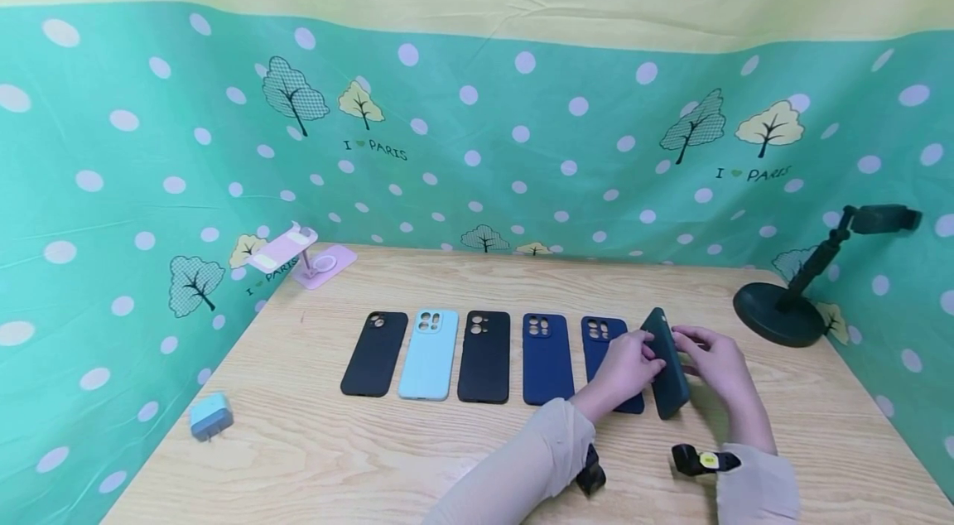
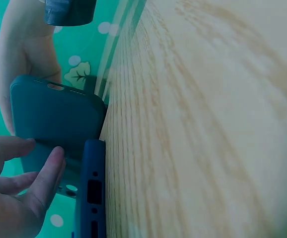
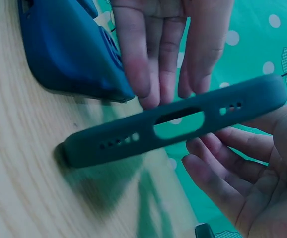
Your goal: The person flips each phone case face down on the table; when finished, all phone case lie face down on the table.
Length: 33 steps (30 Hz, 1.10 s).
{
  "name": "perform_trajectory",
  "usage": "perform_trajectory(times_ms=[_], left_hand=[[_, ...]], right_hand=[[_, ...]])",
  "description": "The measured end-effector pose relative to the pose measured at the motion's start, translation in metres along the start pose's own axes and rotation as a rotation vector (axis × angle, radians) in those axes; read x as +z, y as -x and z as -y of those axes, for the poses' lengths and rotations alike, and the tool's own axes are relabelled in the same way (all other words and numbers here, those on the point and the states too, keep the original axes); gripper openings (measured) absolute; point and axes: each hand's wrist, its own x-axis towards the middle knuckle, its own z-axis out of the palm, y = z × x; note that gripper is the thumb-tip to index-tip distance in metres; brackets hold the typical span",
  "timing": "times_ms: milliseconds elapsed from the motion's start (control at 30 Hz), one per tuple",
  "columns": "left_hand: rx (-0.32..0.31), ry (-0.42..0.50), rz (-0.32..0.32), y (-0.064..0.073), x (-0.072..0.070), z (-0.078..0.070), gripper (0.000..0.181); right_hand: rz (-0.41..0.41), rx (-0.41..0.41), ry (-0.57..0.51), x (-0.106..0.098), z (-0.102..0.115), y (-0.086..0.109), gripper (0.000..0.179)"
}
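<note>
A dark green phone case (image 1: pixel 667 380) stands on its long edge between my two hands, tilted slightly. Its port cutouts face the right wrist view. My left hand (image 1: pixel 624 363) is on its left side, thumb and finger touching the broad face (image 2: pixel 59 119) in the left wrist view. On the other side is my right hand (image 1: pixel 717 363), its fingertips at the case; in the right wrist view its loosely bent fingers (image 3: pixel 233 171) show beneath the case, while part of the hand is hidden behind it. A navy phone case (image 1: pixel 596 359) lies flat beneath my left forearm.
To the left lie another navy case (image 1: pixel 547 359), a black one (image 1: pixel 484 359), a light blue one (image 1: pixel 428 355) and another black one (image 1: pixel 375 355). A blue charger plug (image 1: pixel 212 416) sits front left, a pink phone stand (image 1: pixel 328 264) back left, a black stand (image 1: pixel 778 314) back right.
</note>
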Motion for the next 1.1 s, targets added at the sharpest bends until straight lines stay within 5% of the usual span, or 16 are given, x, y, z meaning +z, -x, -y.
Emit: perform_trajectory(times_ms=[633,1100], left_hand=[[-0.040,-0.155,0.035,-0.001,0.002,0.000,0.048],[-0.070,-0.239,0.094,0.001,0.004,-0.004,0.048]], right_hand=[[0.005,0.036,0.041,-0.008,0.005,0.007,0.057],[-0.030,0.093,0.089,-0.020,-0.011,0.007,0.054]])
